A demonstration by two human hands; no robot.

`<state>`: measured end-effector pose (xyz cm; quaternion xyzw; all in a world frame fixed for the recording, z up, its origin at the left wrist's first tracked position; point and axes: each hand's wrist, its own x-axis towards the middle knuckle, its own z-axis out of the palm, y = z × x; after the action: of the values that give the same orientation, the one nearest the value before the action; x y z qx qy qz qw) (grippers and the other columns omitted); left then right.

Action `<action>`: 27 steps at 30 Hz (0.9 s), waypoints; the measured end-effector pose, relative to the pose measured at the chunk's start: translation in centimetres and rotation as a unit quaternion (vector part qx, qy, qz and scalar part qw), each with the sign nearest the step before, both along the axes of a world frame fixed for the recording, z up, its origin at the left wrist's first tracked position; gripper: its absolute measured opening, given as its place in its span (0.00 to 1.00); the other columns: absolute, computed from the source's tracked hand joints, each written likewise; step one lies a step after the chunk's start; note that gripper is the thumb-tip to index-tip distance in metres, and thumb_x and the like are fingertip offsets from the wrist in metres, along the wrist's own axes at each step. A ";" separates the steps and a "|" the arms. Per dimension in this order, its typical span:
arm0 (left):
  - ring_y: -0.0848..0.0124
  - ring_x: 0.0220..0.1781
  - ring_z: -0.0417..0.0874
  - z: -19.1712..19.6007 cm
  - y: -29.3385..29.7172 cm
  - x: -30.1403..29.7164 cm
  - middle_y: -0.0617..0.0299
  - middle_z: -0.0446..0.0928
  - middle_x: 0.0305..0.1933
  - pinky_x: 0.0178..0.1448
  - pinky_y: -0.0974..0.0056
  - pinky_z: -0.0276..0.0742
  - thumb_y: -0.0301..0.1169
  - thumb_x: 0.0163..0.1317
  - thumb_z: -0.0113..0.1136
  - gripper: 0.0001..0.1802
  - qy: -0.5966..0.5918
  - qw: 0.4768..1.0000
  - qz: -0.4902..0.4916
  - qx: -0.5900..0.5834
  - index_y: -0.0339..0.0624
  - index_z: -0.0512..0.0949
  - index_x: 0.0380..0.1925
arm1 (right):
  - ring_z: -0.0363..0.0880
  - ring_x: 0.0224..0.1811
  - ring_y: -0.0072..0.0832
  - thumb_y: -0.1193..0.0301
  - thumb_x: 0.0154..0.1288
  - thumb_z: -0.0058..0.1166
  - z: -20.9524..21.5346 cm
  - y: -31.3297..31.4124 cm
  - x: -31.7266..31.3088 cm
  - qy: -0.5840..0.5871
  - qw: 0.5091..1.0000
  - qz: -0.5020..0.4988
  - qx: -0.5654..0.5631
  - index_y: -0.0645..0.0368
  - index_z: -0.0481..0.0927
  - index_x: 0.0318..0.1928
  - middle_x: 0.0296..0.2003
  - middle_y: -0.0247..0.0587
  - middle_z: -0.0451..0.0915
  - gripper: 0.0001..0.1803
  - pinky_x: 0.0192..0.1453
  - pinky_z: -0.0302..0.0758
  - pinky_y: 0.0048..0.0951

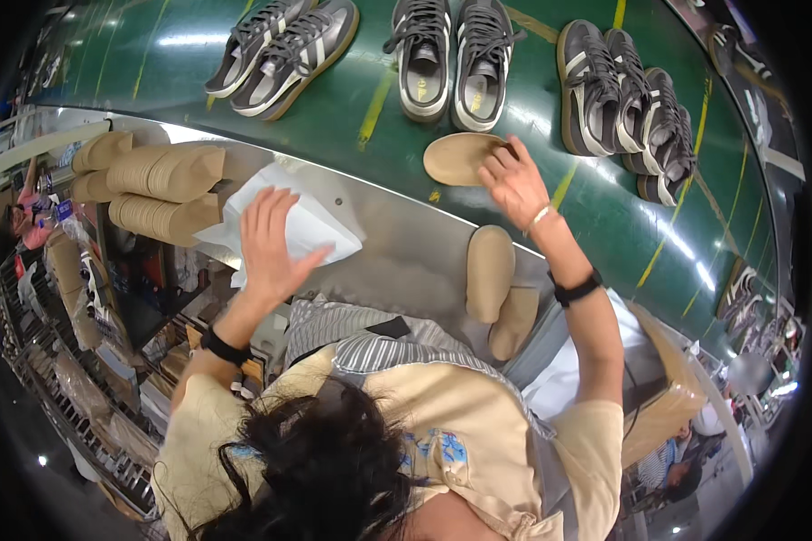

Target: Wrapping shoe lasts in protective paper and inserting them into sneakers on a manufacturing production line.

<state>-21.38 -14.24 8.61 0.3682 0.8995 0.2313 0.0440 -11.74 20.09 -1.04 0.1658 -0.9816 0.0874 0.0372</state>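
Note:
My right hand has its fingers bent round the right end of a tan moulded-pulp shoe insert, which lies at the near edge of the green belt. Just beyond it stands a pair of dark grey sneakers with white stripes, toes pointing away. Over a white sheet of tissue paper on the metal ledge, my left hand is open, fingers stretched out and thumb apart. Whether its palm touches the paper cannot be made out. Two more inserts lie on the ledge near my body, one partly over the other.
Nested stacks of tan inserts sit at the ledge's left end. More striped sneakers rest on the green belt at far left, and others at right. A cardboard box stands by my right elbow; wire racks are at lower left.

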 end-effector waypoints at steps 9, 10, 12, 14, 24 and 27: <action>0.48 0.55 0.69 -12.8 -0.8 5.2 0.48 0.69 0.49 0.63 0.50 0.65 0.18 0.37 0.56 0.22 -0.180 0.943 -0.244 0.139 0.38 0.74 0.39 | 0.77 0.50 0.26 0.70 0.70 0.47 2.2 -6.4 3.7 -0.109 0.530 -0.281 -0.793 0.68 0.69 0.56 0.51 0.41 0.76 0.18 0.54 0.73 0.28; 0.51 0.58 0.69 -12.4 1.5 5.6 0.49 0.69 0.51 0.64 0.52 0.63 0.19 0.39 0.57 0.22 -0.268 0.904 -0.308 0.129 0.39 0.74 0.41 | 0.76 0.51 0.27 0.70 0.70 0.48 2.4 -7.6 3.6 -0.100 0.468 -0.243 -0.844 0.68 0.67 0.57 0.51 0.41 0.76 0.20 0.56 0.72 0.29; 0.54 0.60 0.68 -10.1 3.7 4.4 0.51 0.69 0.53 0.65 0.53 0.62 0.20 0.41 0.58 0.23 -0.348 0.854 -0.368 0.118 0.40 0.75 0.43 | 0.76 0.53 0.30 0.68 0.69 0.49 2.8 -10.1 3.2 -0.079 0.408 -0.191 -0.889 0.68 0.67 0.57 0.51 0.43 0.76 0.21 0.59 0.73 0.32; 0.63 0.63 0.67 -6.3 4.3 2.8 0.56 0.68 0.59 0.67 0.56 0.61 0.26 0.53 0.60 0.23 -0.484 0.780 -0.252 0.306 0.40 0.72 0.52 | 0.76 0.53 0.31 0.67 0.69 0.49 4.4 -13.1 2.9 -0.045 0.366 -0.163 -0.915 0.69 0.66 0.58 0.52 0.43 0.75 0.22 0.60 0.72 0.32; 0.72 0.48 0.79 -2.7 -1.2 -3.9 0.60 0.78 0.47 0.55 0.65 0.73 0.30 0.61 0.61 0.20 -0.661 0.635 0.008 0.400 0.36 0.71 0.52 | 0.73 0.53 0.29 0.65 0.63 0.58 4.1 -21.0 0.2 -0.139 0.502 -0.157 -0.839 0.67 0.67 0.58 0.51 0.41 0.75 0.27 0.58 0.68 0.28; 0.73 0.43 0.80 -0.5 -4.9 -7.2 0.62 0.79 0.44 0.49 0.67 0.77 0.27 0.60 0.61 0.17 -0.588 0.673 0.088 0.440 0.36 0.73 0.49 | 0.70 0.56 0.37 0.64 0.59 0.61 3.5 -23.7 2.8 0.038 0.902 -0.237 -0.359 0.65 0.70 0.55 0.51 0.46 0.73 0.28 0.59 0.66 0.35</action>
<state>-28.55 -19.10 8.07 0.0516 0.5099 0.7718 0.3765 -8.94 -3.56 2.41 -0.0930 -0.8919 0.4159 0.1515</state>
